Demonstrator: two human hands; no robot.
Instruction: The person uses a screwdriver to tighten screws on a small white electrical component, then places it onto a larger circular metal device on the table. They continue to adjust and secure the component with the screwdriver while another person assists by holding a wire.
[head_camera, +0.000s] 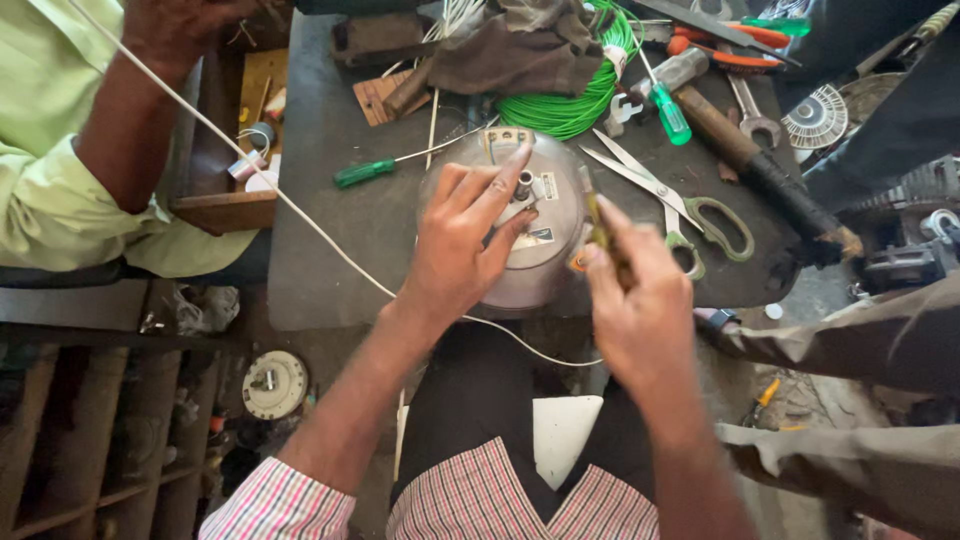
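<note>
A round silver metal motor housing (545, 268) lies on the dark workbench (330, 230) in front of me. My left hand (460, 245) rests on its top, fingers spread, index finger reaching past the central shaft (524, 185). My right hand (635, 300) is at the housing's right edge, closed around a screwdriver with a yellow-green handle (598, 228) that points up and away from me. A thin white wire (300, 215) runs from the upper left across the bench and under my left wrist.
Scissors with green handles (690, 215) lie right of the housing. Behind are a green wire coil (580, 100), two green screwdrivers (365, 172) (670, 112), a dark-handled hammer (760, 165), a spanner and a cloth. Another person in a light green shirt (50, 130) sits at left.
</note>
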